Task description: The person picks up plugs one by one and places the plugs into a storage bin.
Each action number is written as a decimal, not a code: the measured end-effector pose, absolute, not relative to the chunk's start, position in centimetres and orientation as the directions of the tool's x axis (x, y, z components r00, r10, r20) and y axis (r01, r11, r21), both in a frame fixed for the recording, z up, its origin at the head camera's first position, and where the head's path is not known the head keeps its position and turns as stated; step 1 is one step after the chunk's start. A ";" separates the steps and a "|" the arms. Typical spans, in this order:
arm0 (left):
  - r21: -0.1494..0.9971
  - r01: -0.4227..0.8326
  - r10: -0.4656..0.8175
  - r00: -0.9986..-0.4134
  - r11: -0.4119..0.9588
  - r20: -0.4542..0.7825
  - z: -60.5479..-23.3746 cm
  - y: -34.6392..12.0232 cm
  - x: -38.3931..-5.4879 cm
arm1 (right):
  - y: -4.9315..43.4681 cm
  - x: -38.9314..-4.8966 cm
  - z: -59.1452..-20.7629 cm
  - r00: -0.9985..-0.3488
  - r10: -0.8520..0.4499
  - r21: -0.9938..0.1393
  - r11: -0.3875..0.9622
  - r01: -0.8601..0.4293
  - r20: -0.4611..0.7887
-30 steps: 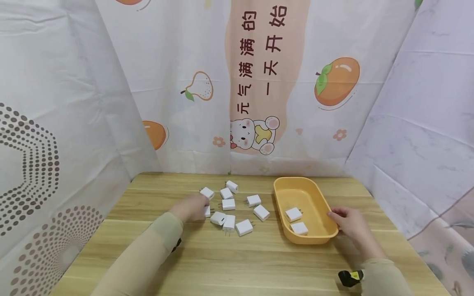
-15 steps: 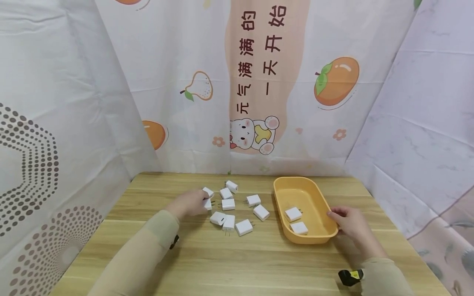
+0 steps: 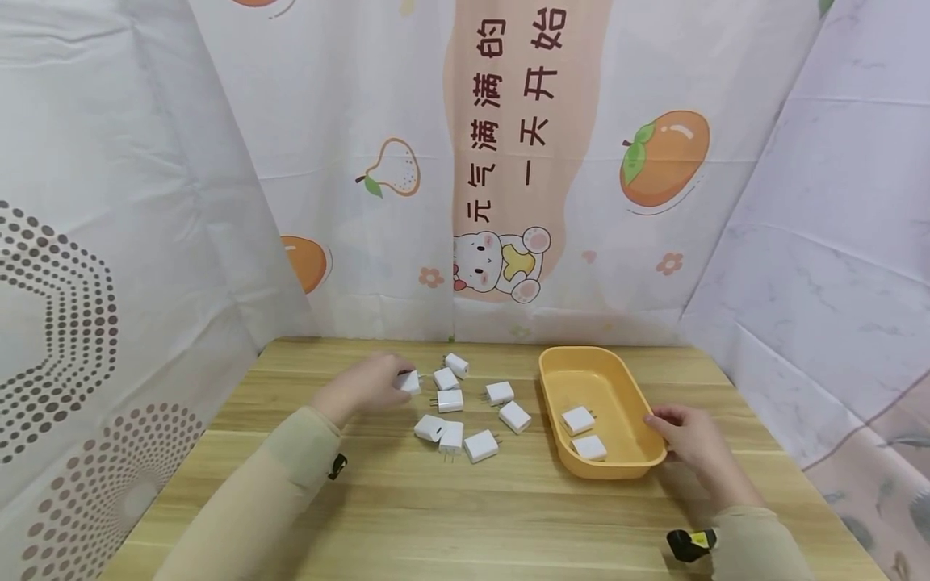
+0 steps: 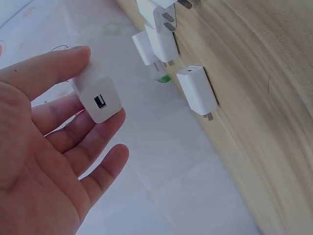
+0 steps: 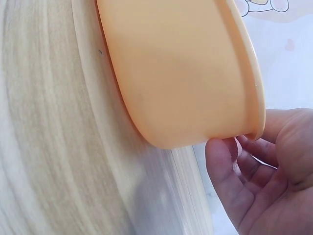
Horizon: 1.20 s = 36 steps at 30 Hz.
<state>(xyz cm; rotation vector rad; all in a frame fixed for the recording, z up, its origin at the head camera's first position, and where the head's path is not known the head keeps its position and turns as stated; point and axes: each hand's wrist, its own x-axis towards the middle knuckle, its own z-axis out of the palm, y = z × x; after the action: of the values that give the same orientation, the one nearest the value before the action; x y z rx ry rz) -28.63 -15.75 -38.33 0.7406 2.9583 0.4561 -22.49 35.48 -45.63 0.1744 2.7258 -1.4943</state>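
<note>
From where I am, with twelve o'clock as the far edge of the table (image 3: 407, 516), the left hand (image 3: 372, 382) is at about nine o'clock of a scatter of white chargers. Its grip pinches one charger (image 4: 101, 100) between the thumb and the fingers, the little finger free of it; the USB slot in the charger's end shows plainly from that wrist.

I can make out eight others lying loose on the table. The farthest charger (image 3: 456, 365) is toward twelve, and the nearest charger (image 3: 482, 445) toward six, its prongs pointing to about two o'clock. Two chargers at the scatter's seven o'clock lie close together; whether they touch I can't tell.

At the scatter's three o'clock sits an orange plastic tub (image 3: 606, 383), its long side running away from the person. Two chargers are in it, one charger (image 3: 578, 420) just beyond the other (image 3: 589, 448), both toward its seven o'clock. The right hand (image 3: 693, 442) is at the tub's four o'clock, its grip pinching the rim, the thumb against the outer wall.

At twelve hangs a fruit-printed curtain (image 3: 349, 266).
</note>
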 end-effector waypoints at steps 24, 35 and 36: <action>0.290 0.532 0.537 -0.841 0.795 0.072 -36.8 -10.5 -29.6 | 35.7 -22.5 -45.7 -0.993 0.098 -0.829 0.548 0.113 -0.071; 0.256 0.617 0.601 -0.786 0.745 0.147 -36.3 -3.9 -29.9 | 35.7 -22.5 -45.8 -0.993 0.090 -0.842 0.527 0.113 -0.078; 0.250 0.625 0.608 -0.780 0.740 0.151 -36.4 -3.3 -30.0 | 35.7 -22.5 -45.7 -0.993 0.089 -0.843 0.526 0.114 -0.079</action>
<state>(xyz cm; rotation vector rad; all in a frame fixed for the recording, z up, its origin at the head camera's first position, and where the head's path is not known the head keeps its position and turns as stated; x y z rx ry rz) -29.95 -3.33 -36.35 1.0586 2.9852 0.4624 -22.54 35.65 -45.73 0.1813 2.7217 -1.5054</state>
